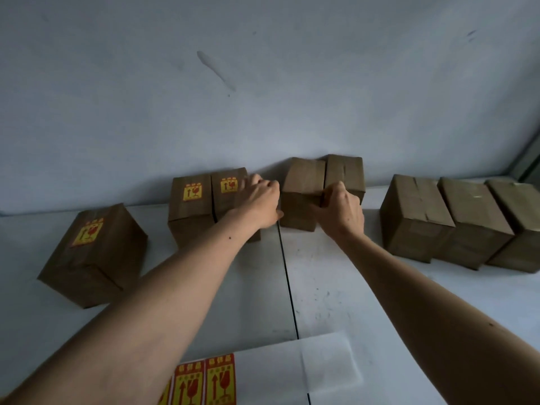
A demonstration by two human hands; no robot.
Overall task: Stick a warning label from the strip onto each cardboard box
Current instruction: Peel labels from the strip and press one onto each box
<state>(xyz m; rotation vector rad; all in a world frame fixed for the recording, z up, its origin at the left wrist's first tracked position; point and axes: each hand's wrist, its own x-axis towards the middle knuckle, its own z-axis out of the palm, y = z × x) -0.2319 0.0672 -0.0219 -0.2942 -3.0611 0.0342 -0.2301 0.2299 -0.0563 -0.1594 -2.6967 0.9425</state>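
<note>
Between labels: we reach for the next bare box.

Our left hand [260, 200] rests curled on a labelled box [230, 197]; our right hand [340, 207] grips the unlabelled box [302, 194] between them. The strip [204, 381], behind our left forearm, shows red arrows and a glass on yellow; its writing is unreadable. Next, we judge: peel one.

matt cardboard boxes [304, 197], glossy label strip [204, 381]
</note>
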